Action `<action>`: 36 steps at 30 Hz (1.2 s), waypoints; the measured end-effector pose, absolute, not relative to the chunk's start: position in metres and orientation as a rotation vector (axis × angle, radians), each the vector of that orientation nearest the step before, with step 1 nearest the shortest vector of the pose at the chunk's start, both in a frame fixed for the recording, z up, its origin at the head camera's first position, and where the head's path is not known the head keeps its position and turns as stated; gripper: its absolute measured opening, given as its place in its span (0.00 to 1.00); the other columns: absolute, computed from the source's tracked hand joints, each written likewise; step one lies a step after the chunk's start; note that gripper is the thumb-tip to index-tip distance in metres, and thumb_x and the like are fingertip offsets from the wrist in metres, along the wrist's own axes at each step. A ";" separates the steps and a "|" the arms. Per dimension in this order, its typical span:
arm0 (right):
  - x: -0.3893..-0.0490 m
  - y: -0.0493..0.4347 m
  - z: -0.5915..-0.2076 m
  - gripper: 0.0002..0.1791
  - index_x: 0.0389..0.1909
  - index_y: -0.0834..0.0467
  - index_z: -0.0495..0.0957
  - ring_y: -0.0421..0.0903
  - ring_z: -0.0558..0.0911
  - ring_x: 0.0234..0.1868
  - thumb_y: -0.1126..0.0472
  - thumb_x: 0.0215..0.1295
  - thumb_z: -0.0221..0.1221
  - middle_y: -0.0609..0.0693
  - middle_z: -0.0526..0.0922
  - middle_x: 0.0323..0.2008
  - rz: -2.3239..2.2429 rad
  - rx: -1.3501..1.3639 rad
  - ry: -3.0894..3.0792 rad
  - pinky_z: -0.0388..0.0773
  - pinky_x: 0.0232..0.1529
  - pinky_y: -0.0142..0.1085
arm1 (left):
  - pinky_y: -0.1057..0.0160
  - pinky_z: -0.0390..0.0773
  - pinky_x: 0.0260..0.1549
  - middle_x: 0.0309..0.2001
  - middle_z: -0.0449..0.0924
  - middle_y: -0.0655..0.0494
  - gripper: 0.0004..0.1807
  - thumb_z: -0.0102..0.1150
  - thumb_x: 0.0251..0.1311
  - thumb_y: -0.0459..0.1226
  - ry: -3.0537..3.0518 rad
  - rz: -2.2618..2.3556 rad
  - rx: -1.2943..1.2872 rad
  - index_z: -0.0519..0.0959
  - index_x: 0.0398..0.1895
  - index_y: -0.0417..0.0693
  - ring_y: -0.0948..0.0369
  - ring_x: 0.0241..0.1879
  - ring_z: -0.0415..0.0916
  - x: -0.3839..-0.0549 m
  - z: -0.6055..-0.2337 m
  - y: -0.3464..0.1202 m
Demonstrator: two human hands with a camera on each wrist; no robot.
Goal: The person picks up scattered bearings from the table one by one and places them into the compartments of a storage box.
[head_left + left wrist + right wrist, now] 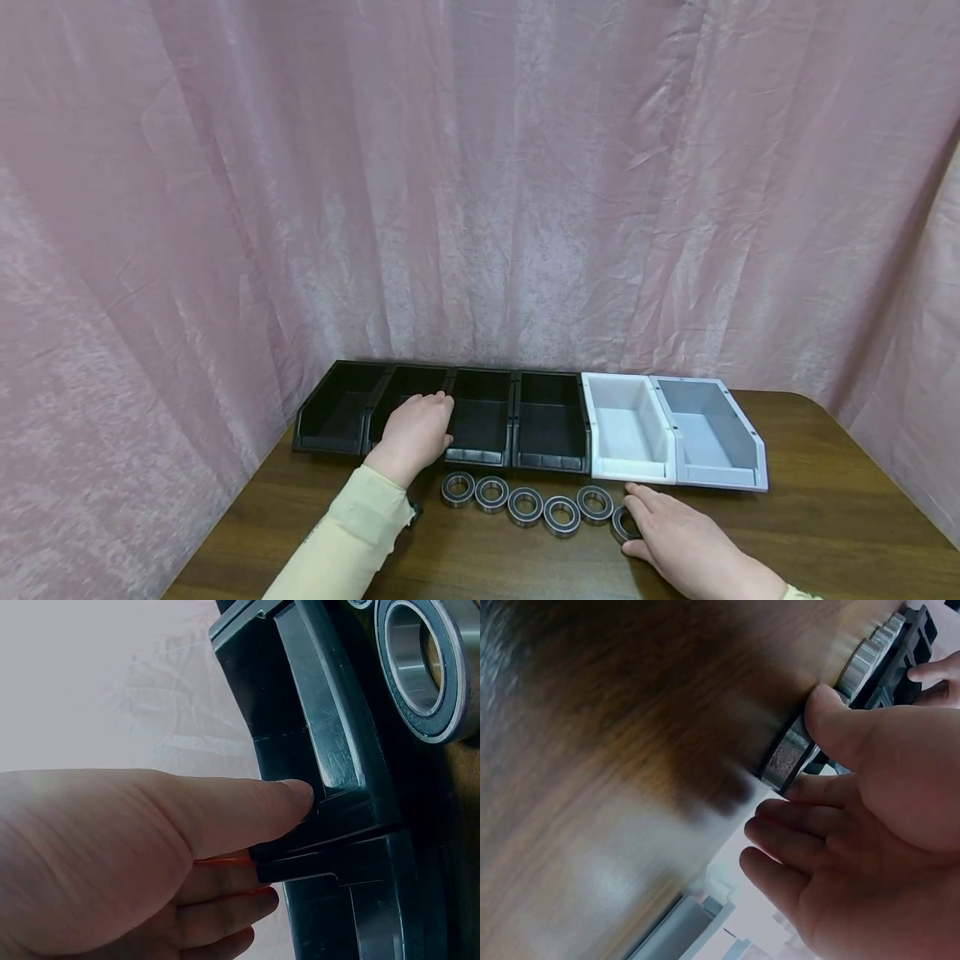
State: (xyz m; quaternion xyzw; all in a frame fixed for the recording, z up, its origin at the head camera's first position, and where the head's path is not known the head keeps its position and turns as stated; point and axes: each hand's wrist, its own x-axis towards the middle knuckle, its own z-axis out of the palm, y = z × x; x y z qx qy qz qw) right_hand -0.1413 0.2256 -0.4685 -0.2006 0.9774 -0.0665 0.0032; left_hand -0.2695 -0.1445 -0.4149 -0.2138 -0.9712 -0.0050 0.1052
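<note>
My left hand (420,429) is at the wall between two black bins (480,417). In the left wrist view its thumb lies on one side of the bin wall (341,862) and its fingers on the other, pinching it. Down at the right end of a curved row of steel ball bearings (551,521), my right hand (678,533) grips the last bearing (619,528). Thumb and index finger are on opposite sides of that bearing (786,759) in the right wrist view, and its other fingers extend past it. The held bearing rests at the wooden tabletop.
Several black bins stand side by side, followed on the right by a white bin (630,429) and a grey bin (712,433). The bearings lie just in front of them on the wooden table (832,500). A pink curtain (480,183) hangs behind.
</note>
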 end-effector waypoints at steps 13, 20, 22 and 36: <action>-0.136 0.229 -0.470 0.23 0.53 0.61 0.82 0.62 0.84 0.60 0.48 0.70 0.74 0.61 0.82 0.62 -0.144 -0.823 3.163 0.83 0.63 0.57 | 0.47 0.76 0.73 0.66 0.84 0.39 0.32 0.83 0.62 0.39 -2.850 -0.020 -0.639 0.83 0.66 0.34 0.45 0.67 0.83 -0.269 -0.416 -0.145; -0.129 0.231 -0.463 0.24 0.53 0.62 0.82 0.65 0.84 0.62 0.48 0.70 0.74 0.64 0.83 0.63 -0.130 -0.876 3.195 0.82 0.64 0.59 | 0.47 0.76 0.72 0.66 0.84 0.39 0.32 0.83 0.62 0.39 -2.847 -0.013 -0.644 0.83 0.66 0.34 0.45 0.66 0.83 -0.270 -0.416 -0.145; -0.128 0.231 -0.459 0.25 0.55 0.63 0.82 0.65 0.83 0.64 0.48 0.71 0.74 0.64 0.82 0.65 -0.146 -0.835 3.175 0.81 0.65 0.60 | 0.47 0.77 0.72 0.66 0.85 0.39 0.32 0.83 0.62 0.39 -2.845 -0.013 -0.643 0.83 0.65 0.34 0.45 0.66 0.83 -0.270 -0.416 -0.145; -0.127 0.242 -0.438 0.30 0.61 0.65 0.81 0.63 0.84 0.64 0.47 0.70 0.74 0.62 0.83 0.66 -0.024 -0.829 3.309 0.82 0.65 0.57 | 0.49 0.77 0.72 0.66 0.85 0.39 0.31 0.83 0.62 0.40 -2.853 0.002 -0.627 0.84 0.65 0.35 0.46 0.65 0.83 -0.270 -0.416 -0.145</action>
